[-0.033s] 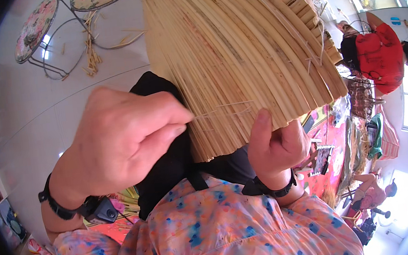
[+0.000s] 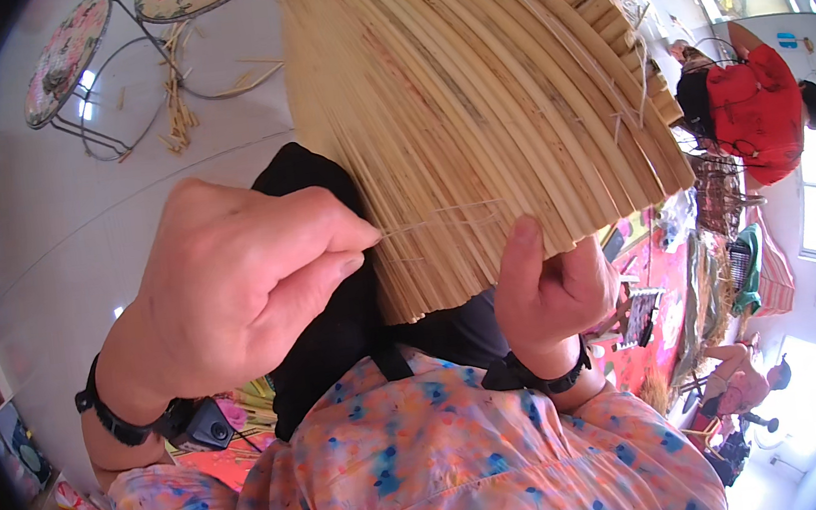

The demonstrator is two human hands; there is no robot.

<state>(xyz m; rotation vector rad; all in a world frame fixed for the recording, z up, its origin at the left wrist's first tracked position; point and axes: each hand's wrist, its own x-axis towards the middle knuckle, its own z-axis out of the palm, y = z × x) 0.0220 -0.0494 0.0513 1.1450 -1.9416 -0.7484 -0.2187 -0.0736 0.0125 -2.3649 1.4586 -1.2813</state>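
Note:
A thick sheaf of flat, straw-coloured reed strips, laid side by side like a mat, slopes across my lap and runs up to the top edge. Beside its left border, my left hand is pinched on a thin, pale thread. That thread runs over the strips near their lower ends. With its thumb on top and its fingers curled underneath, my right hand grips the sheaf's lower edge. The fingers below the strips are partly hidden.
Two round flower-patterned stools stand at the upper left, with loose straw pieces on the floor. A person in red and another person are to the right. A red-covered table holds various items.

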